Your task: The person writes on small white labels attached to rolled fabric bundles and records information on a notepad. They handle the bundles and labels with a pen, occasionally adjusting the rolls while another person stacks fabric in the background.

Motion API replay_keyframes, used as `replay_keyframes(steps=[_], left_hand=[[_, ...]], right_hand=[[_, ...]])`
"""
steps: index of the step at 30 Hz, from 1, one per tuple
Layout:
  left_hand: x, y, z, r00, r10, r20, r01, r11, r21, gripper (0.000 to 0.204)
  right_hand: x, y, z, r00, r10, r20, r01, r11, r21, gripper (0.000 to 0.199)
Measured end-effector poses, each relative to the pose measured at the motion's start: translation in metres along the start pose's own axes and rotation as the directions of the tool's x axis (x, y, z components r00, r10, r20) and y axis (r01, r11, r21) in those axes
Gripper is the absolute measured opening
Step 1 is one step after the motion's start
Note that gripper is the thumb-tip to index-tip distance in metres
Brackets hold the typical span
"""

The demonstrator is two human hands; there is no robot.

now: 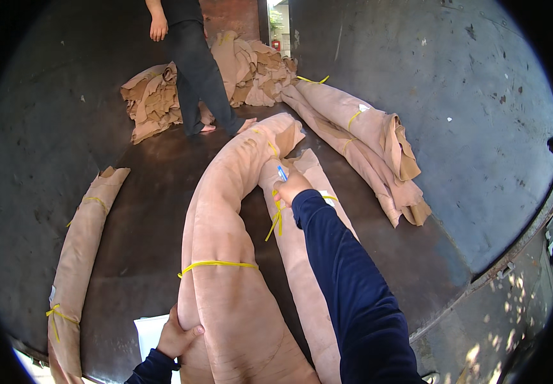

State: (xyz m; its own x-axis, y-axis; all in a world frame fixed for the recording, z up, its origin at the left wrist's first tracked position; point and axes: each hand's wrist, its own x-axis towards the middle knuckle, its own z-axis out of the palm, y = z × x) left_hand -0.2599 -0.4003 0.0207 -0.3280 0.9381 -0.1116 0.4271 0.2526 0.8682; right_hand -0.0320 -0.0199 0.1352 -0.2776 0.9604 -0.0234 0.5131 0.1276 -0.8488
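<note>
A large roll of pinkish-tan leather, bent over at its far end, lies in front of me, bound with yellow strap. My left hand is against its near left side, with white paper sheets gripped beneath; its fingers are partly hidden. To the right lies a narrower leather roll, with a white tag. My right hand is closed around a blue-and-white pen over this roll's far part. A loose yellow strap end hangs just below those fingers; whether they grip it too is unclear.
Another tied leather roll lies at left, and a pair rests along the right metal wall. A barefoot person in dark clothes stands ahead, by a heap of folded leather. The dark floor's edge runs at right.
</note>
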Motion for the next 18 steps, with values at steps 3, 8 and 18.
replay_keyframes(steps=[3, 8, 18], left_hand=[[0.007, -0.008, -0.005, 0.998, -0.057, -0.020, 0.057, 0.998, 0.022, 0.090], [-0.019, -0.009, 0.002, 0.973, -0.206, -0.105, 0.219, 0.967, 0.130, 0.084], [-0.102, -0.014, 0.020, 0.891, -0.451, -0.052, 0.454, 0.889, 0.055, 0.054]], right_hand=[[0.007, 0.001, -0.011, 0.991, -0.066, 0.115, 0.049, 0.989, 0.141, 0.054], [-0.087, 0.054, 0.053, 0.877, -0.053, 0.477, -0.067, 0.970, 0.232, 0.054], [-0.192, 0.088, 0.114, 0.928, -0.246, 0.281, 0.244, 0.969, 0.045, 0.079]])
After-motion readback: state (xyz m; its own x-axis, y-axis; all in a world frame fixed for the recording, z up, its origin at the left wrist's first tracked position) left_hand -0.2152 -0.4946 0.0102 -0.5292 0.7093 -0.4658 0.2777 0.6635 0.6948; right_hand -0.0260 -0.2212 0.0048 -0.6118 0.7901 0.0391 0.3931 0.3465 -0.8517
